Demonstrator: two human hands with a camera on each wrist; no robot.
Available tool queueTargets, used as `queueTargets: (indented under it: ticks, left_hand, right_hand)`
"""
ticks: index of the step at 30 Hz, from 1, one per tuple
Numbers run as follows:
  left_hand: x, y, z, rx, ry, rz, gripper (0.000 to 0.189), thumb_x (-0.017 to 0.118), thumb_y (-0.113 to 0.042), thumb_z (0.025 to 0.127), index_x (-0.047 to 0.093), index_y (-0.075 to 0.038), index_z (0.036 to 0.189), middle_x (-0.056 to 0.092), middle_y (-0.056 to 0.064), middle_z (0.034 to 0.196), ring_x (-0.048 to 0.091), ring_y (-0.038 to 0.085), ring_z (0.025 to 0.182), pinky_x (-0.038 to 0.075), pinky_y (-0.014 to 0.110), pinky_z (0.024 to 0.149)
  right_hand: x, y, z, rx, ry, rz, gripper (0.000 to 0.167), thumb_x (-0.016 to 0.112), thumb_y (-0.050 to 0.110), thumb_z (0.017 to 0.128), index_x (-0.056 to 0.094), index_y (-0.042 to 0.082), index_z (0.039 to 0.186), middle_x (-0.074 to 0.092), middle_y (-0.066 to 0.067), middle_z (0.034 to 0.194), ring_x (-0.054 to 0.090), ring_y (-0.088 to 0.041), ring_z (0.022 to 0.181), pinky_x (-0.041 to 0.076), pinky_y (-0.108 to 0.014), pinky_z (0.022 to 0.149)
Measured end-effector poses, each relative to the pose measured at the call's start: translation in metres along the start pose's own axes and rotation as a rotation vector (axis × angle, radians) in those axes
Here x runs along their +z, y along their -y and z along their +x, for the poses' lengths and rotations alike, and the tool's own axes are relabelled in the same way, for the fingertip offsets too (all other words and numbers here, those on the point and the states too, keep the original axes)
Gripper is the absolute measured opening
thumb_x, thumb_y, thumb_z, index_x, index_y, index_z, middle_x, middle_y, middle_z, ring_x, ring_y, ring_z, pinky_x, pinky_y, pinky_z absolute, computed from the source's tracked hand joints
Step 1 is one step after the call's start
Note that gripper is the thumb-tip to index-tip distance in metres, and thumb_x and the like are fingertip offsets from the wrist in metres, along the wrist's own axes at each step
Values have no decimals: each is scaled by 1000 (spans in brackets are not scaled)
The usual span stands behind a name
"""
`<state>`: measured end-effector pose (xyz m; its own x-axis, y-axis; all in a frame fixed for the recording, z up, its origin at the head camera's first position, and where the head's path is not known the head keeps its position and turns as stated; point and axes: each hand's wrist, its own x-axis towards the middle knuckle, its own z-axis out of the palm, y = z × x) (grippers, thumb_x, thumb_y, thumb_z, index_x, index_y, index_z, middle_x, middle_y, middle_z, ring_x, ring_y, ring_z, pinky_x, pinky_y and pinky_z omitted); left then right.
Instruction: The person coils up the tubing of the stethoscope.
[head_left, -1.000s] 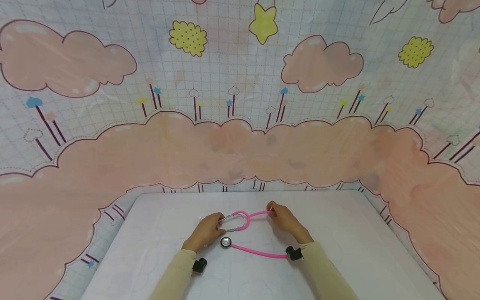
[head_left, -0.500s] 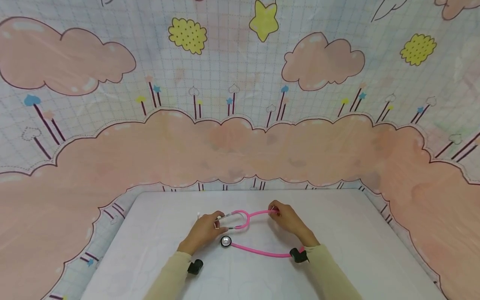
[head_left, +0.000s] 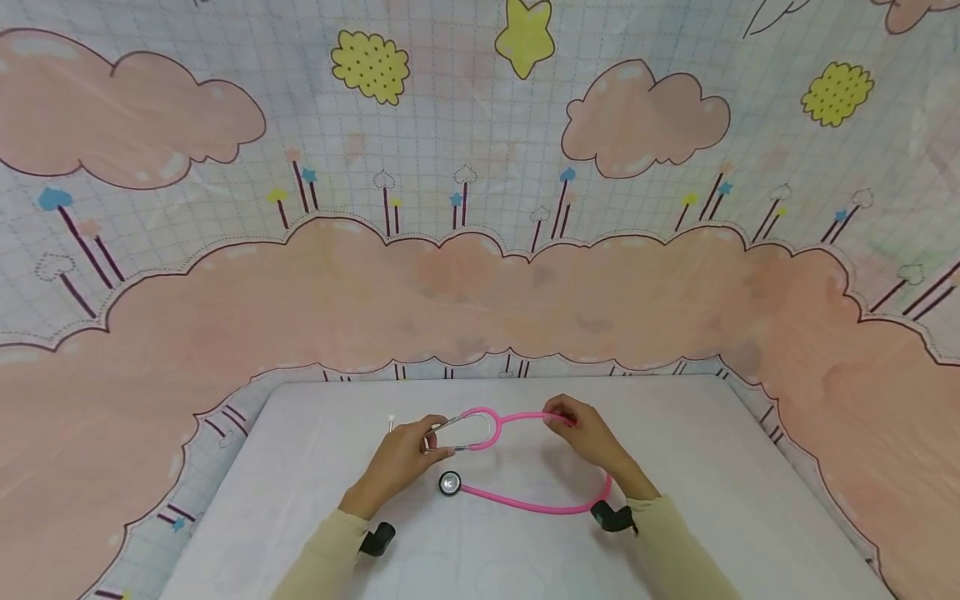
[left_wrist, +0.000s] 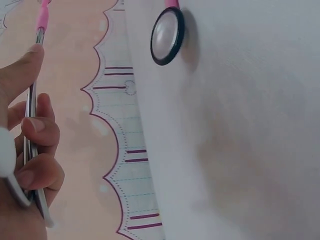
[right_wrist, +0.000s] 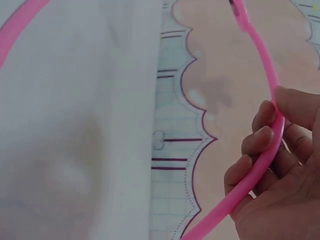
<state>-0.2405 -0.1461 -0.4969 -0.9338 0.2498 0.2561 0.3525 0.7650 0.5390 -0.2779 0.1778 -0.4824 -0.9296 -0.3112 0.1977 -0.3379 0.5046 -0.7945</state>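
Note:
A pink stethoscope (head_left: 517,416) is stretched between both hands over the white table. My left hand (head_left: 402,454) grips its metal ear tubes (left_wrist: 31,107), thumb on one side and curled fingers on the other. The right hand (head_left: 588,429) pinches the pink tubing (right_wrist: 276,135), which runs through its curled fingers in the right wrist view. From there the tubing bends down by the right wrist and back left across the table. The round, black-rimmed chest piece (head_left: 450,483) lies at that end on the tabletop, also seen as a silver disc (left_wrist: 167,36) in the left wrist view.
The white table (head_left: 495,558) reaches back to a patterned cloth backdrop (head_left: 480,308) with clouds and stars. A black wrist camera (head_left: 377,540) sits by the left sleeve, another black camera mount (head_left: 612,517) by the right one.
Both hands have risen slightly with the ear tubes and upper tubing. The right hand has moved a little right, and the tubing's bend now shows beside its wrist. The chest piece has stayed put.

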Motion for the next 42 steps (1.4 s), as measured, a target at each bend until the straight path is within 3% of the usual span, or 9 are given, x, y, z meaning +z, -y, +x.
queueTargets:
  ticks: [7,12,18,26,33,42]
  left_hand:
    - [-10,-8,-4,49,10,-24,50,81,-30,81,64,-19,126,53,-15,71,44,2,60,39,19,55]
    - [-13,-9,-6,104,13,-24,52,81,-28,80,64,-16,127,53,-14,71,45,1,62,40,18,56]
    - [-16,-13,-8,179,9,-27,52,81,-28,80,64,-15,127,52,-14,73,45,-1,63,41,17,56]
    - [-17,-24,-11,267,26,-12,51,80,-28,80,64,-14,126,53,-14,74,43,-2,63,41,15,55]
    - [-17,-32,-11,320,42,12,50,79,-31,81,65,-14,126,53,-13,74,43,-2,64,40,14,57]
    - [-21,-44,-14,420,-9,-22,51,79,-33,79,66,-13,125,54,-11,74,42,-2,64,40,12,55]
  right_hand:
    - [-12,16,-8,5,39,81,16,68,20,93,66,10,106,63,-7,92,53,-19,83,49,-22,70]
    - [-22,27,-14,-68,100,134,16,70,15,92,67,10,107,65,-7,93,57,-17,84,53,-23,73]
    - [-29,37,-17,-198,101,98,17,70,15,91,69,12,108,67,-4,97,60,-13,87,55,-23,77]
    - [-29,44,-12,-289,66,63,19,67,14,93,69,10,111,69,-3,102,60,-9,98,54,-23,86]
    - [-27,57,-3,-326,78,43,19,66,12,93,71,12,111,69,-3,101,59,-10,99,53,-23,89]
    - [-20,69,6,-359,84,2,21,67,14,93,71,12,114,70,-2,105,59,-8,99,53,-28,89]
